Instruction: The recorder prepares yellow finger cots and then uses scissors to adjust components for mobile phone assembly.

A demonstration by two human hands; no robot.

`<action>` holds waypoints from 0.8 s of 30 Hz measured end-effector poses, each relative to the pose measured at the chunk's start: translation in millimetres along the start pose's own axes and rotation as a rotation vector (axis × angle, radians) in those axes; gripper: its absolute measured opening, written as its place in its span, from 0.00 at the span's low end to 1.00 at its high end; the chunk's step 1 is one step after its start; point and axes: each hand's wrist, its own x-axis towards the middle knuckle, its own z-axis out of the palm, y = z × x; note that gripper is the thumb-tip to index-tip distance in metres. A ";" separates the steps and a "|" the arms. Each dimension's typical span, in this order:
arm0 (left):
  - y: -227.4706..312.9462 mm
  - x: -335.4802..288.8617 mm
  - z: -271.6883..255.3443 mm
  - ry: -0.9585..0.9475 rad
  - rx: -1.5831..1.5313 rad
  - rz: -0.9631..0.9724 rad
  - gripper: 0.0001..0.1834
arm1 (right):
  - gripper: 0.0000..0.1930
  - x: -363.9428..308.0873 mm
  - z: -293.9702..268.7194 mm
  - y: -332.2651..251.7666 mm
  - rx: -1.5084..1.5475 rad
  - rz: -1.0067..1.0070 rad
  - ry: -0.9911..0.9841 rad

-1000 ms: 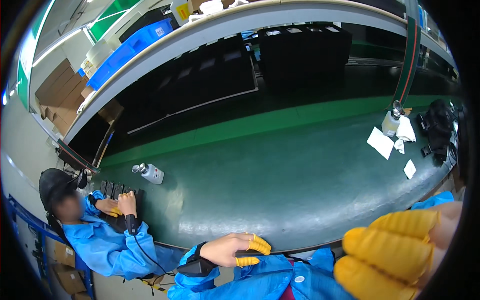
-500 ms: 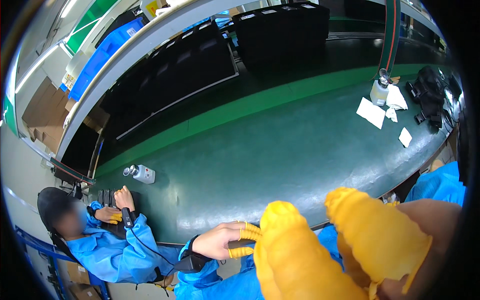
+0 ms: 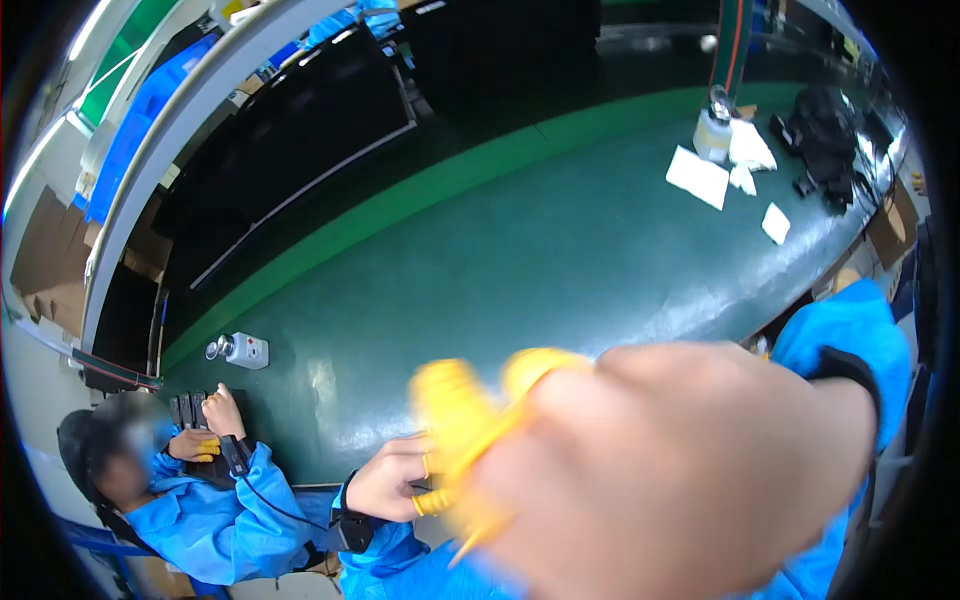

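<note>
My right hand [image 3: 660,460] looms large and blurred at the lower right, close in front of the camera. Its fingers, in yellow finger cots [image 3: 447,405], point leftward across the view and overlap my left fingertips. Whether it grips anything is hidden by blur. My left hand [image 3: 383,482] is low in the middle, at the table's near edge, with yellow cots on thumb and fingers. Thumb and fingers are closed toward each other, with a dark gap or object between them that I cannot make out. Its fingertips are partly behind the right hand.
A green-topped table [image 3: 480,260] curves across the view. On it stand a white pump bottle [image 3: 248,350] at left and another pump bottle [image 3: 713,135] at far right, near white cloths [image 3: 697,178] and black gear [image 3: 825,145]. At left a co-worker [image 3: 190,510] handles dark pieces.
My right hand has swung left and turned, now showing its back over my left fingertips. The view has shifted, so the table's things appear farther left and, at right, higher.
</note>
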 end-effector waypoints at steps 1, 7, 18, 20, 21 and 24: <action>21.9 18.9 -10.5 -0.003 -0.100 0.054 0.16 | 0.07 -7.4 9.6 13.5 0.047 0.030 -0.037; 55.7 35.8 -40.7 0.417 -0.574 0.883 0.32 | 0.15 -31.8 106.9 103.6 0.456 0.133 -0.297; 128.5 106.3 -69.7 -0.013 -0.441 1.462 0.24 | 0.18 -23.6 229.7 149.1 1.167 0.599 -0.177; 133.8 111.6 -53.0 0.181 -0.516 1.470 0.32 | 0.17 -22.9 220.8 145.5 1.164 0.568 -0.156; 136.8 111.4 -59.9 0.158 -0.497 1.462 0.32 | 0.17 -22.8 221.8 146.7 1.184 0.560 -0.142; 114.6 111.7 -50.9 0.105 -0.637 1.461 0.30 | 0.17 -16.4 223.7 145.0 1.156 0.569 -0.161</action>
